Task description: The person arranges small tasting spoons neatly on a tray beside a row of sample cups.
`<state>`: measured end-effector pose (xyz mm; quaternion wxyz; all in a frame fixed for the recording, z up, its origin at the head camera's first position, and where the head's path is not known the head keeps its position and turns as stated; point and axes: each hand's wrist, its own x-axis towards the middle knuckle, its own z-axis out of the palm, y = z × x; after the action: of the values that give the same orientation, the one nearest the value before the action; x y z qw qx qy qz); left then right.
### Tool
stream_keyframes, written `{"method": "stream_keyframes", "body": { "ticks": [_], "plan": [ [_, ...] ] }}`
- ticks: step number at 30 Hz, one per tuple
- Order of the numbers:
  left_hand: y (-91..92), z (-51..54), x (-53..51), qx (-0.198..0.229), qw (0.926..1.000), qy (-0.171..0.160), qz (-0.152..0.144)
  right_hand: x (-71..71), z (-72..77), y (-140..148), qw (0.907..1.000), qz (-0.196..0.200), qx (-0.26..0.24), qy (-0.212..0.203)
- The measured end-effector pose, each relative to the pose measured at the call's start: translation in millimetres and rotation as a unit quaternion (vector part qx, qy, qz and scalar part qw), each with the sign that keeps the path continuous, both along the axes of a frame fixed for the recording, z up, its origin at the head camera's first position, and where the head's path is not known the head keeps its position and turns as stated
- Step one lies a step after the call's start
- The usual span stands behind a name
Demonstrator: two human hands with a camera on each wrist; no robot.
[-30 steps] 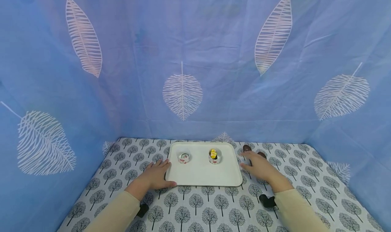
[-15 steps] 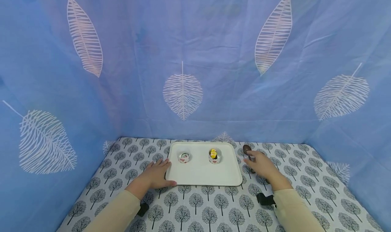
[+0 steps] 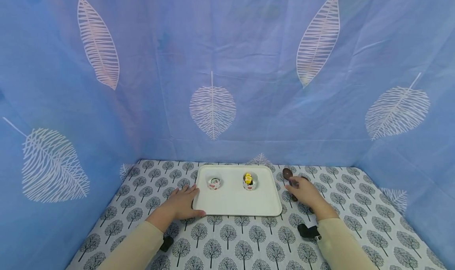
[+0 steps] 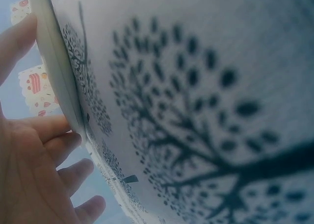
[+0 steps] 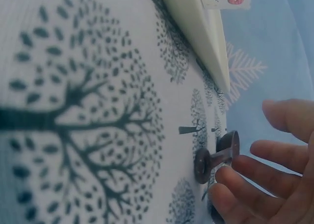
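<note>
In the head view my left hand (image 3: 181,203) lies at the left edge of a cream tray (image 3: 231,207), fingers spread, thumb along the front corner. The left wrist view shows the thumb and a fingertip touching the tray's rim (image 4: 59,62). My right hand (image 3: 305,191) is to the right of the tray, over a brown spoon (image 3: 287,173) lying on the cloth. In the right wrist view its fingers are loosely bent beside the spoon's handle (image 5: 222,156), with the thumb held apart from it. Whether a fingertip touches the handle I cannot tell.
Two small patterned paper cups stand on the tray: the left cup (image 3: 214,185) has something pale inside, the right cup (image 3: 250,186) something yellow and dark. Another dark object (image 3: 305,177) is partly hidden behind my right hand. Blue curtains (image 3: 227,116) enclose the tree-print cloth (image 3: 227,238).
My right hand has moved slightly right, away from the tray's right edge, and is now over the spoon's handle. The left hand and the tray have stayed in place.
</note>
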<state>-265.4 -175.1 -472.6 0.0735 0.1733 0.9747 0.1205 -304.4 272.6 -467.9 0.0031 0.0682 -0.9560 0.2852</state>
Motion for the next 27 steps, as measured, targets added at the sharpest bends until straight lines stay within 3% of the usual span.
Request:
{"method": "stream_keyframes", "body": {
  "ticks": [27],
  "plan": [
    [-0.6,0.8,0.2,0.003,1.0000,-0.006,-0.003,-16.0,-12.6,-1.8,0.9981,-0.041,-0.025,-0.037]
  ]
}}
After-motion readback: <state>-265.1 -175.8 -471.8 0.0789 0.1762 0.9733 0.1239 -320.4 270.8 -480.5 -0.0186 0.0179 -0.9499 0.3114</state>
